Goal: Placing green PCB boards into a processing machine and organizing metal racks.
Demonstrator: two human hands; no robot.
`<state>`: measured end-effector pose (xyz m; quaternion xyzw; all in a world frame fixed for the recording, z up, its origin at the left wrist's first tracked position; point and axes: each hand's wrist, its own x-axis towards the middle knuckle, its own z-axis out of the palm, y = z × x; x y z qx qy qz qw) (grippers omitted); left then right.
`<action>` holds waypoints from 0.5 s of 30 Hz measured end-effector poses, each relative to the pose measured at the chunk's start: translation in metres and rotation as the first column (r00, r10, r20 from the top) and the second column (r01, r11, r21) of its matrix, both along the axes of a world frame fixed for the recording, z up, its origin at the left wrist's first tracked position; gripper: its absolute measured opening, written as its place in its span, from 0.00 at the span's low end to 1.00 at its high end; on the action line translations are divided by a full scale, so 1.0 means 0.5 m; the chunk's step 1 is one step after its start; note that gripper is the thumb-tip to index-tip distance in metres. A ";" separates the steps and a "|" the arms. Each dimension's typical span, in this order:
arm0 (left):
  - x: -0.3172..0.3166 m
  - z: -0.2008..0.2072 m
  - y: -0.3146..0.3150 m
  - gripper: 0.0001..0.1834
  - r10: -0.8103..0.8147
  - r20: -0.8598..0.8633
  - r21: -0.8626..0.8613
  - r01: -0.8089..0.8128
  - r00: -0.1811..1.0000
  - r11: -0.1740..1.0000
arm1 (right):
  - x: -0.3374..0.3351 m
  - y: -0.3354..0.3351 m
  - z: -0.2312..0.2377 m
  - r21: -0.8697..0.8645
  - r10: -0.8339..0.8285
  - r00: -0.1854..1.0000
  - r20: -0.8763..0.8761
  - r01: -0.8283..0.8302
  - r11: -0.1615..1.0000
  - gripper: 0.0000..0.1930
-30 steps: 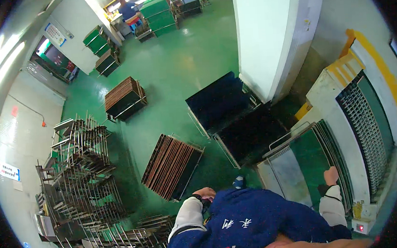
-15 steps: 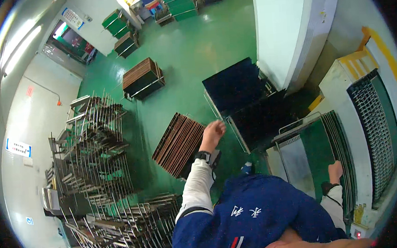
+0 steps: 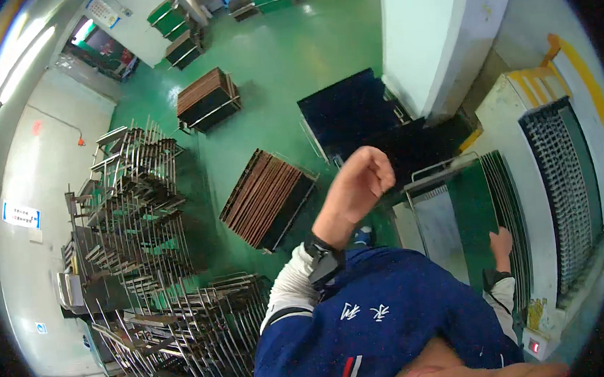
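Left hand (image 3: 360,183), released, its fingers loosely bent around nothing visible, hovers to the left of the silver metal-framed rack (image 3: 443,174), while the right hand (image 3: 501,240) is at the edges of the thin dark-green panels (image 3: 476,202) standing inside that rack; whether it grasps one cannot be told. Farther left of the rack stands a block of upright brown-edged panels (image 3: 264,194), and beyond the rack, wide blue-black panels (image 3: 349,109).
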<state>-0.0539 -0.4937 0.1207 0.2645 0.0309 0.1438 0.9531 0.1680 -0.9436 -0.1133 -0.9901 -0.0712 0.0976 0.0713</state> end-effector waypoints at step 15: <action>0.085 0.082 -0.065 0.09 -0.077 0.182 -0.025 0.083 0.980 0.996 | -0.098 -0.118 0.503 0.389 -0.234 0.919 0.318 0.098 0.916 0.16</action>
